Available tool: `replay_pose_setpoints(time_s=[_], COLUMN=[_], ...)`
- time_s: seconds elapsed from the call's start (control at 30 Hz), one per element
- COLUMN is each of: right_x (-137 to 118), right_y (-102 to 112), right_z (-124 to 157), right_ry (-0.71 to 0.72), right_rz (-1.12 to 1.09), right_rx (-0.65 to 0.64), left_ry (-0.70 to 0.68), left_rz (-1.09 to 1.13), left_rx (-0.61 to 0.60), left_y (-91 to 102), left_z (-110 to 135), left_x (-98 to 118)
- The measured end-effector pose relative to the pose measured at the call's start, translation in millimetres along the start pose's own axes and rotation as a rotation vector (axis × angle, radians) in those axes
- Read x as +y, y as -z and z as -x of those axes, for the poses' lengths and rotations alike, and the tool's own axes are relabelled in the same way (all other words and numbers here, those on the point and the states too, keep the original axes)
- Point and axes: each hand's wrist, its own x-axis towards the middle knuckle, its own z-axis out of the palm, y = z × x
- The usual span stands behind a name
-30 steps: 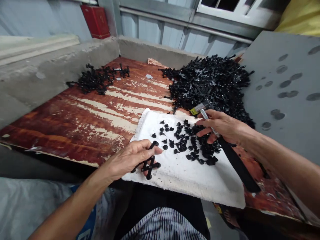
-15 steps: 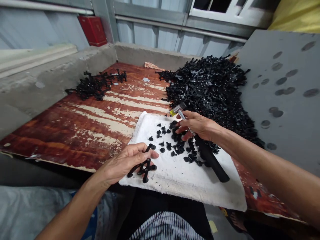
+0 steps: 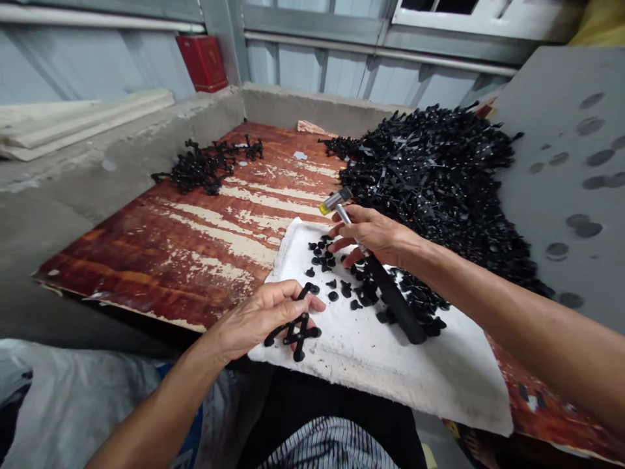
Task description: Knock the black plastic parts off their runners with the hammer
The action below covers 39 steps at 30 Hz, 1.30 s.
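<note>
1. At the far left, pale boards point(image 3: 88, 127) lie on a concrete ledge point(image 3: 195, 120), with a grey-white sack point(image 3: 83, 391) low in the near corner.
2. A red box point(image 3: 202, 63) stands farther along that ledge, against the metal wall point(image 3: 156, 62).
3. Below the ledge is a red-brown table point(image 3: 127, 254), its surface worn to pale streaks; a small pile of black linked parts point(image 3: 202, 166) sits near its far left side.
4. The left hand point(image 3: 266, 309) is clamped on a linked piece point(image 3: 301, 337), black strips that cross and end in round tips. Thumb and fingers pinch it above the near left part of a white cloth point(image 3: 361, 358).
5. Small black knobs point(image 3: 333, 296) are scattered over the cloth, sparser on the left and crowded on the right.
6. A hammer point(image 3: 390, 293) slants above them, its yellow-tipped head pointing away and its black handle toward the person.
7. The right hand point(image 3: 381, 234) holds the hammer by its metal neck, fingers spread over the knobs; whether they touch any, I cannot tell. The two hands are well apart.
8. Behind the right hand rises a large heap of black parts point(image 3: 434, 176), beside a spotted grey panel point(image 3: 537, 195).
</note>
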Motion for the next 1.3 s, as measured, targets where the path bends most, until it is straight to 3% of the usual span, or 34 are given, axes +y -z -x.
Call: replay_pose_setpoints(time_s=[0.17, 0.23, 0.4, 0.6, 0.9, 1.17, 1.3], right_x=[-0.3, 1.2, 7.7, 14.3, 12.6, 19.5, 20.1], right_y=[12.6, 11.1, 5.1, 3.6, -7.3, 1.0, 2.5], right_z=[3.5, 3.2, 7.7, 12.2, 12.5, 27.8, 30.5], right_ry=[-0.067, -0.081, -0.100, -0.038, -0.021, -0.041, -0.010], right_rz=[-0.007, -0.018, -0.013, 0.000, -0.007, -0.005, 0.038], right_rx=[0.038, 0.020, -0.075, -0.065, -0.192, -0.189, -0.143], left_ry=[-0.177, -0.222, -0.153, -0.113, -0.114, -0.098, -0.079], left_rz=[0.031, 0.039, 0.059, 0.079, 0.052, -0.006, -0.026], left_rx=[0.083, 0.060, 0.043, 0.103, 0.094, 0.035, 0.061], left_y=[10.8, 17.6, 33.0, 38.3, 36.3, 33.0, 33.9], left_z=[-12.5, -26.2, -56.4, -56.1, -56.3, -48.3, -48.0], left_x=[19.8, 32.5, 49.9, 45.1, 44.7, 39.0, 39.4])
